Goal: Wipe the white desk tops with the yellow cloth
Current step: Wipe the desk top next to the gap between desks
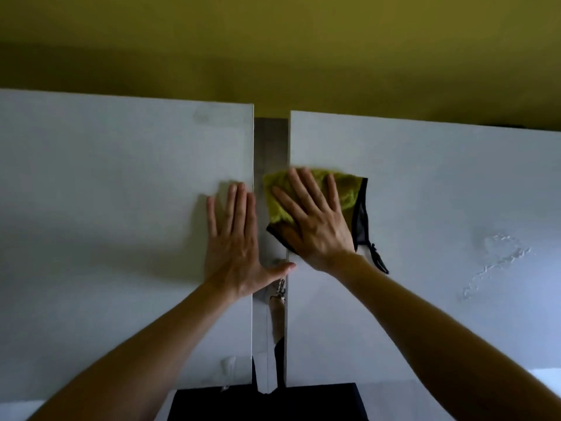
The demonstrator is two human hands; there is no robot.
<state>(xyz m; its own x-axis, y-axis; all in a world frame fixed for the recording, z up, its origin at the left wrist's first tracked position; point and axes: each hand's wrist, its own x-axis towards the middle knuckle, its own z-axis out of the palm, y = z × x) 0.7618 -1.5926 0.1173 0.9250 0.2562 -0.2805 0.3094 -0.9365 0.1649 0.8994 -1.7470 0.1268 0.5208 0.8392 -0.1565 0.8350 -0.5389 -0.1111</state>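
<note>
With the right hand spread flat on the yellow cloth at the right desk top's inner edge — left hand flat, holding nothing, on the left desk top — we'd press evenly and sweep toward those wet streaks.

Dim, soft view; bluish light from the right casts leftward shadows on desk tops.

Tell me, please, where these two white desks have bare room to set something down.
The left desk is bare from the left hand out to the left and back to the yellow wall. The right desk is bare behind the yellow cloth; wet streaks mark its right part. Crowded beside the gap: both hands, the right hand pressing the cloth.
</note>
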